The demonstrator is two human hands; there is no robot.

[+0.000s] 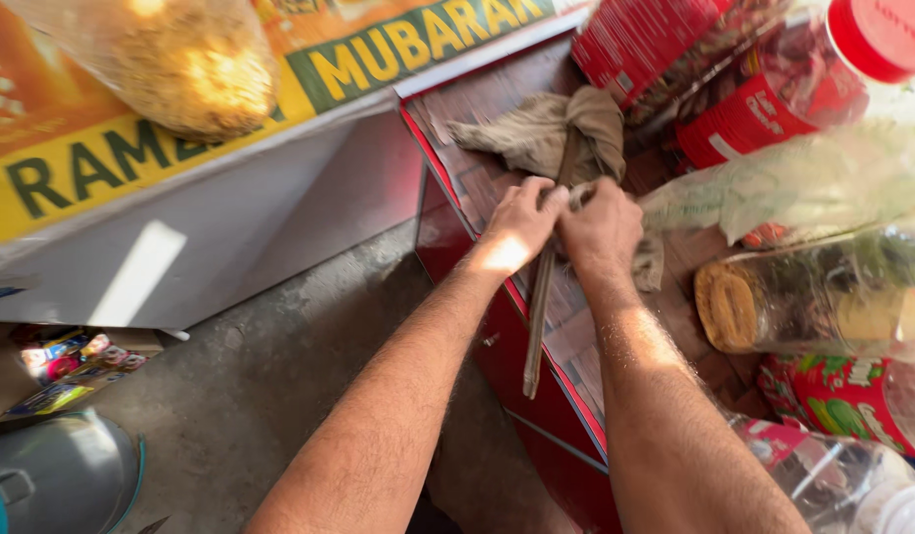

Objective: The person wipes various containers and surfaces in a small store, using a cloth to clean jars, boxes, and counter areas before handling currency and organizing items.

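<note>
Mid-frame, wooden stick [539, 316] and grey cloth [546, 133] are gripped by closed left hand [517, 225] and right hand [601, 227]; nearby jars [813, 297] could be knocked over.

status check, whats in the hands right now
Left hand and right hand both closed on a grey-brown cloth tied around a thin stick. Jars crowd the counter's right side.

Rough grey concrete floor [279, 376], partly in shade, with sunlight falling in patches across the scene. White chest-type cabinet [210, 218] at left, a yellow-and-green banner [131, 148] on top and a bag of pale snack food [180, 59] resting on it. Red counter [497, 346] at right, crowded with clear plastic jars [823, 297]; grey metal bin [62, 475] low left.
</note>
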